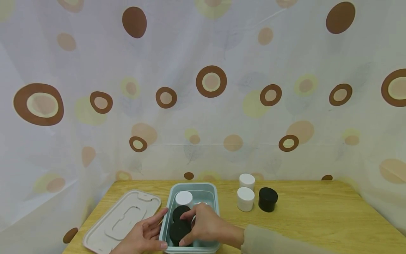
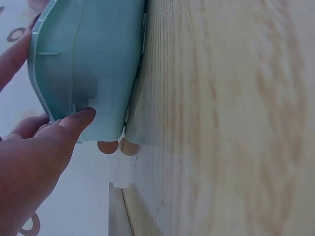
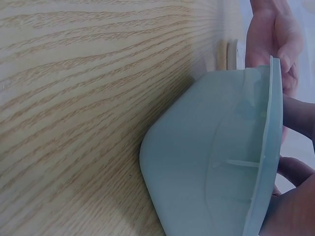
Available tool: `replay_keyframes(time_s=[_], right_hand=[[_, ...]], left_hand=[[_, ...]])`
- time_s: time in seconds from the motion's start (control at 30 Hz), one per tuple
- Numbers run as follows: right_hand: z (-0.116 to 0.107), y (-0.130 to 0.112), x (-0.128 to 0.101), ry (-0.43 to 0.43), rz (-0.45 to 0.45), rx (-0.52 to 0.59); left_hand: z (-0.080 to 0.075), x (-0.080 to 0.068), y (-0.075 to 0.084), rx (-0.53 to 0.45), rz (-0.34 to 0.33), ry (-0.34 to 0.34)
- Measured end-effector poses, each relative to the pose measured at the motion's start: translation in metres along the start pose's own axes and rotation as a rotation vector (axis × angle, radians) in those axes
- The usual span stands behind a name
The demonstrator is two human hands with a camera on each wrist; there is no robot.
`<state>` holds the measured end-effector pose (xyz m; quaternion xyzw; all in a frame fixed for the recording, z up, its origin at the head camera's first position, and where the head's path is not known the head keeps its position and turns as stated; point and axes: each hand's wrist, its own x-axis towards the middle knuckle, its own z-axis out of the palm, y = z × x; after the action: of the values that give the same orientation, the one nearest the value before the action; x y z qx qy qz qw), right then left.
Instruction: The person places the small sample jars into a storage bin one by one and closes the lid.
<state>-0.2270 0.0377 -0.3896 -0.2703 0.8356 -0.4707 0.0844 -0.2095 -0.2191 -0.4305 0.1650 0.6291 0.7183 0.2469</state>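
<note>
A light blue plastic tub (image 1: 216,201) stands on the table, with my left hand (image 1: 141,233) holding its near left corner. In the left wrist view, a fingertip (image 2: 87,116) presses the outer wall of the tub (image 2: 106,54) below its rim. My right hand (image 1: 206,224) reaches in from the right and grips the nearest black jar (image 1: 179,230) between thumb and fingers. Behind that are another black jar (image 1: 180,212) and a white-lidded jar (image 1: 184,198), all in a row along the tub's left side. The tub's wall (image 3: 197,152) hides the jars in the right wrist view.
Left of the tub lies a pale flat lid (image 1: 127,218) with a raised pattern. To the right on the wooden table (image 1: 317,215) stand two white jars, one nearer (image 1: 245,199) and one farther (image 1: 247,180), beside a black jar (image 1: 268,199). A patterned curtain (image 1: 241,116) hangs behind.
</note>
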Motion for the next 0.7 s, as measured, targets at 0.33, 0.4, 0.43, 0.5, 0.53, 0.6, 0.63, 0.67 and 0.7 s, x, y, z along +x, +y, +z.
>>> replay_keyframes(time_s=[0.33, 0.4, 0.43, 0.5, 0.53, 0.6, 0.63, 0.67, 0.7], right_hand=[[0.0031, 0.0003, 0.0024, -0.013, 0.010, -0.040], [0.0034, -0.0006, 0.0025, -0.017, 0.014, -0.051], [0.0036, -0.0009, 0.0026, -0.017, 0.017, -0.056], [0.0043, -0.0010, 0.0030, -0.016, 0.023, -0.072], [0.0047, -0.0008, 0.0032, -0.014, 0.027, -0.078], [0.0056, -0.0002, 0.0031, -0.008, 0.016, -0.095], [0.0060, 0.0003, 0.0030, -0.004, 0.007, -0.107], [0.0062, 0.0006, 0.0027, -0.002, -0.007, -0.120], [0.0061, 0.0008, 0.0023, 0.000, -0.019, -0.130]], left_hand=[[-0.0006, -0.0010, -0.0007, 0.011, 0.033, -0.031], [-0.0015, -0.0007, -0.0011, 0.014, 0.038, -0.036], [-0.0019, -0.0006, -0.0012, 0.014, 0.040, -0.037], [-0.0024, -0.0007, -0.0013, 0.010, 0.038, -0.039], [-0.0029, -0.0005, -0.0016, 0.009, 0.039, -0.039], [-0.0032, -0.0005, -0.0018, 0.004, 0.033, -0.037], [-0.0031, -0.0006, -0.0019, 0.002, 0.030, -0.034], [-0.0033, -0.0006, -0.0024, -0.002, 0.028, -0.035], [-0.0032, -0.0006, -0.0026, -0.006, 0.026, -0.034]])
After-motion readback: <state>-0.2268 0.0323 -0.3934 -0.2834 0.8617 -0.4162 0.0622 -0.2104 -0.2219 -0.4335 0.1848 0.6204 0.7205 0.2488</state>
